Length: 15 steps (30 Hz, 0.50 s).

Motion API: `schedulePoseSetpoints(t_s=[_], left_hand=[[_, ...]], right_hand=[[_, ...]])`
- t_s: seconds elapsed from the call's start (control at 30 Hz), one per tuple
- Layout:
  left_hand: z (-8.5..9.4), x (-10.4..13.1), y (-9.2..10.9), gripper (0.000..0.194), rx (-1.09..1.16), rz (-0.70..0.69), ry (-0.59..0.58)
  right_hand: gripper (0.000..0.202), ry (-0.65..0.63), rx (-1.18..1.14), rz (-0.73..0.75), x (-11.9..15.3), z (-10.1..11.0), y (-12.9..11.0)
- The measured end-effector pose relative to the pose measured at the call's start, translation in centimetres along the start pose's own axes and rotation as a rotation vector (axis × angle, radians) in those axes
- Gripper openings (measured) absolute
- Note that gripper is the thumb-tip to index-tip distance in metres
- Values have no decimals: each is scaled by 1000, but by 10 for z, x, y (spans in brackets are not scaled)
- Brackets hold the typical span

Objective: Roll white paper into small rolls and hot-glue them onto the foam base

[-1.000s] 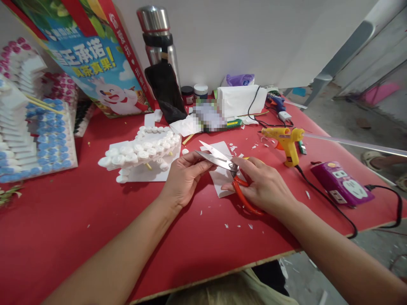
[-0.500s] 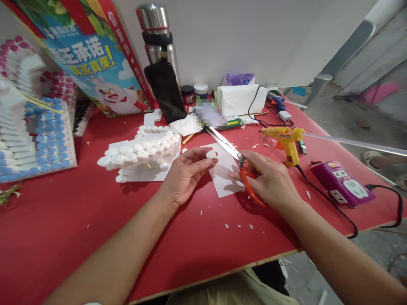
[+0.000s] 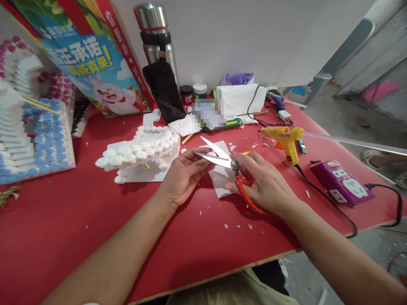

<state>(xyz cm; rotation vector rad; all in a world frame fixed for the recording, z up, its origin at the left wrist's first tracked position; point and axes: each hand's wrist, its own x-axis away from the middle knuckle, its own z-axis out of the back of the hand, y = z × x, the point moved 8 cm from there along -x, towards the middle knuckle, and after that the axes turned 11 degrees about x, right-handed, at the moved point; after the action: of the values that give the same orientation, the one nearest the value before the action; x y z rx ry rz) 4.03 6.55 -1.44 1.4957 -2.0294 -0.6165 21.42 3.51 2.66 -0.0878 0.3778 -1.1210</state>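
Note:
My right hand grips the orange-handled scissors, whose blades are spread and point left. Between the blades and my left hand is a small white piece, pinched in my left fingertips and partly hidden by the blades. Under the scissors a white sheet lies on the red table. Left of my left hand stands a model covered in white rosettes on a white base.
A yellow glue gun and a purple power strip with black cords are on the right. Behind are a steel flask, a black phone and a white tissue pack. A blue-and-white model and a printed bag stand left.
The scissors have opened and swung left, bringing their blades over the white piece at my left fingertips. My left hand has stayed nearly in place.

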Motion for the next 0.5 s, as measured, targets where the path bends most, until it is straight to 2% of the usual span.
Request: schedulePoseSetpoints(t_s=[0.2, 0.5], left_hand=[[-4, 1, 1, 21, -15, -18, -36], [-1, 2, 1, 15, -43, -22, -6]], right_hand=[[60, 22, 34, -3, 0, 0, 1], [48, 49, 46, 7, 2, 3, 0]])
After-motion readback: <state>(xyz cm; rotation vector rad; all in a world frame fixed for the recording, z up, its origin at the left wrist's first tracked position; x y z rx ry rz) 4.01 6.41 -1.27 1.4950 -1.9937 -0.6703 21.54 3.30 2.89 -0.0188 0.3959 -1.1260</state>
